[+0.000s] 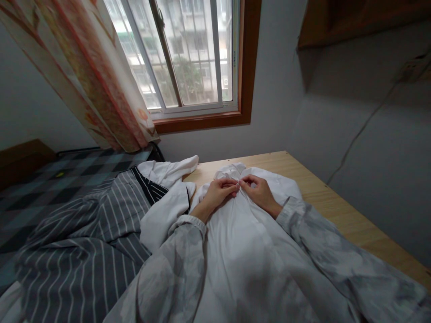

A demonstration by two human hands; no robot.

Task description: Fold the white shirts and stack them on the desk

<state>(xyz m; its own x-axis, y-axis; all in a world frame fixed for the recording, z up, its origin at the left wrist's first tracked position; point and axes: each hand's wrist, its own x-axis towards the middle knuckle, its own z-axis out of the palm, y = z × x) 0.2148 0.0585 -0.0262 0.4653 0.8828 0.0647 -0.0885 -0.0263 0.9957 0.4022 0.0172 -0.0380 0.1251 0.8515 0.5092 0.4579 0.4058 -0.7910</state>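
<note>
A white shirt [235, 233] lies spread over the wooden table and runs down toward me, its bunched, collar-like end at the far side. My left hand [220, 192] pinches the cloth just below that end, thumb and fingers pressed together. Right beside it, my right hand [258, 192] grips the same spot with thumb and forefinger, the fingertips of both hands nearly touching. Creases fan out from the pinched place. Whatever small part sits between the fingertips is too small to make out.
Left of the shirt lies a dark grey striped garment [111, 215] with white parts, spread over a checked bed cover [70, 175]. The wooden tabletop [350, 220] shows along the right. Behind are a window [191, 58] and a flowered curtain [97, 76]; a cable [353, 139] hangs on the right wall.
</note>
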